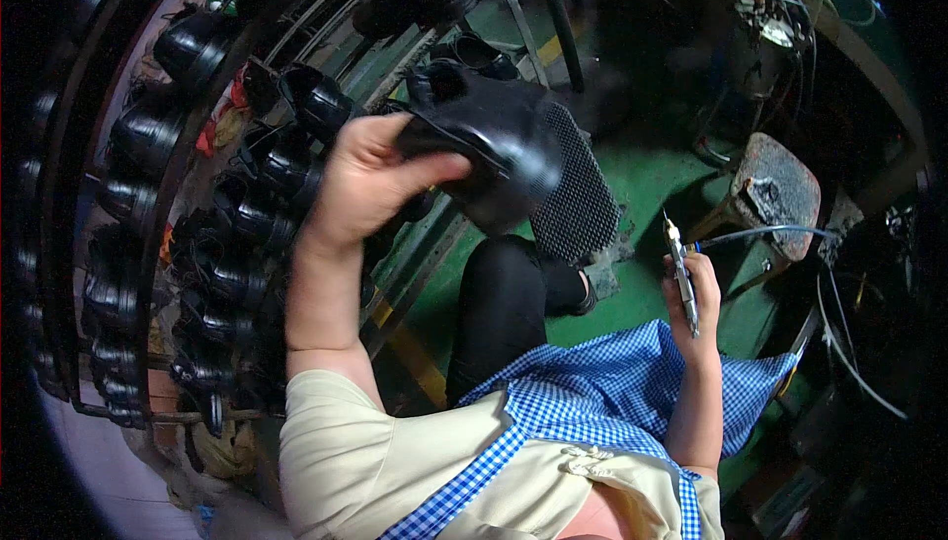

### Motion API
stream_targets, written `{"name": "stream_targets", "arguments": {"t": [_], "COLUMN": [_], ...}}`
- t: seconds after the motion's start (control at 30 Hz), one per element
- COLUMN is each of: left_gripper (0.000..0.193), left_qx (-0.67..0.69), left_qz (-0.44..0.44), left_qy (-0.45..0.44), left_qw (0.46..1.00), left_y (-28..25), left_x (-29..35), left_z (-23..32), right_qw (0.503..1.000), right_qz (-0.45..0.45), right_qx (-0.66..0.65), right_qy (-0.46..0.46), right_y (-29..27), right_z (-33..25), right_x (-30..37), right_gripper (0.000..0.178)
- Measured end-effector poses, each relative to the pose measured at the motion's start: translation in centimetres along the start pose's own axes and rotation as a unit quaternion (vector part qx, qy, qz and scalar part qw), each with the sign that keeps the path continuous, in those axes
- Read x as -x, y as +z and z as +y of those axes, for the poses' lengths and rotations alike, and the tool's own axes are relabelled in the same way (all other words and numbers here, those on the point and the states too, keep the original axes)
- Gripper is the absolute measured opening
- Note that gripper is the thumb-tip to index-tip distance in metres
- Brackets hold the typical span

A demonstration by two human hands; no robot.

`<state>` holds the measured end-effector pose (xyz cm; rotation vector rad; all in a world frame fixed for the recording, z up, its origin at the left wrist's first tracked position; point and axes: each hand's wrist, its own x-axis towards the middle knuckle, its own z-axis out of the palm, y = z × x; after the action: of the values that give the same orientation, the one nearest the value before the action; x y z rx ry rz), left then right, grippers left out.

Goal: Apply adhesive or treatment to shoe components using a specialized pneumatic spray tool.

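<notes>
Dimly lit green floor beneath shoe

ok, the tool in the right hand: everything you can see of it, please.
The tool is slim and pen-like, with a silvery, metal-looking body, a brass-coloured section near its front and a thin, dark, needle-like tip. It lies along the right hand, gripped by the fingers, tip pointing toward the top of the picture and slightly left. A pale blue hose reaches toward its front part; whether they join is unclear. Nothing is seen touching the tip.
</notes>
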<state>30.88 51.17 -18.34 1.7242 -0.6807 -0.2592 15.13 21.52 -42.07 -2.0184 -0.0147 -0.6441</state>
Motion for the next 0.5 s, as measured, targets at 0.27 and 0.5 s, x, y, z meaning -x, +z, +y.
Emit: {"name": "stream_targets", "arguments": {"t": [0.27, 0.5], "left_gripper": [0.017, 0.043], "left_qx": [-0.300, -0.595], "left_qz": [0.048, 0.134], "left_qy": [0.069, 0.014], "left_qw": [0.950, 0.792], "left_y": [-5.9, -13.2], "left_x": [-4.4, -11.3], "left_z": [2.6, -5.9], "right_qw": [1.000, 0.988], "right_qz": [0.013, -0.014], "right_qx": [0.018, -0.080], "right_qy": [-0.012, 0.132], "right_y": [0.0, -0.2], "right_z": [1.6, 0.3], "right_x": [-1.0, -1.1], "right_gripper": [0.019, 0.017]}}
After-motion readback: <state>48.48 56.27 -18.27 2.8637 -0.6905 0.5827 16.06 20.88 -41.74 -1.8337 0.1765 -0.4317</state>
